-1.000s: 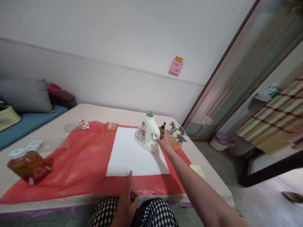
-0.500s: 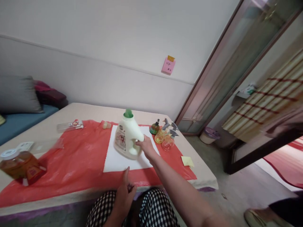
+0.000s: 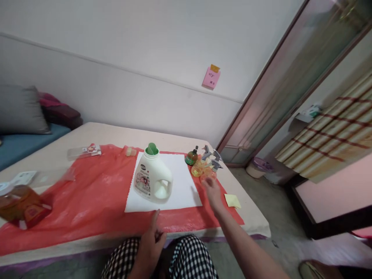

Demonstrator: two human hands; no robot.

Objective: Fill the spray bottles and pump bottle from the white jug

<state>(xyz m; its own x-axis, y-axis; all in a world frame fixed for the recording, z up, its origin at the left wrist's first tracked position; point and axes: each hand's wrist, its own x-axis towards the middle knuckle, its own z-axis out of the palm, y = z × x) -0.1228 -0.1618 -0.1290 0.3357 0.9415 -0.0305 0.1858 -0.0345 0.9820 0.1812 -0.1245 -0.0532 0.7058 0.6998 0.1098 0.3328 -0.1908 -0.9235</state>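
Note:
A white plastic jug with a printed label and moulded handle stands upright on a white sheet. Something green sticks out of its mouth. My left hand rests by the table's front edge, index finger stretched toward the sheet, holding nothing. Out to the right, my right hand is just in front of a clear spray bottle; blur hides whether its fingers touch it. Beside that bottle stand a yellowish spray bottle and a dark green bottle with a black top.
Red plastic sheeting covers much of the table. At left lie a bottle of amber liquid and clear packaging. A small beige block sits behind the sheet, yellow sticky notes at right. A person's shoe shows lower right.
The jug has moved left across the white sheet, carried by my right hand, and is now let go. My right hand has gone back right toward the spray bottles. My left hand stays put.

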